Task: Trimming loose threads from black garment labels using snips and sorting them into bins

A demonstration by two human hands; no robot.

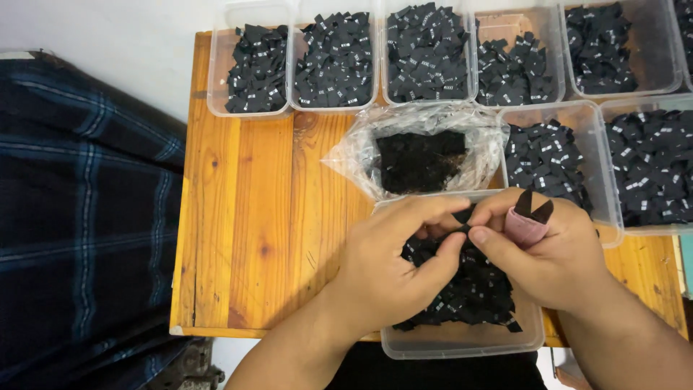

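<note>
Both hands meet in the lower middle of the frame, over a clear plastic tub (462,345) full of small black tags (469,292). The left hand (390,267) has its thumb and first finger pressed together, pinching one little black tag at the spot where the two hands touch. The right hand (548,253) pinches the same spot with its thumb and finger. One right finger wears a pink wrap (523,227), and two black tags (533,207) stick up from behind it, tucked between the fingers.

The step looks like picking tags out of the tub and pulling one apart from the others. It seems to be in the middle of the job, since the tub is still heaped.

Just above the hands lies a crinkly clear bag (422,155) with a dark black pile inside. More clear tubs (336,61) of black tags stand in a row along the top of the frame, and two more sit at the right side. They all rest on a wooden table (253,217). A blue checked cloth (79,209) fills the left side of the frame.

The next move likely needs a soft, careful pull, so only one tag comes away. The tags are tiny and thin, so two could easily stick together.
</note>
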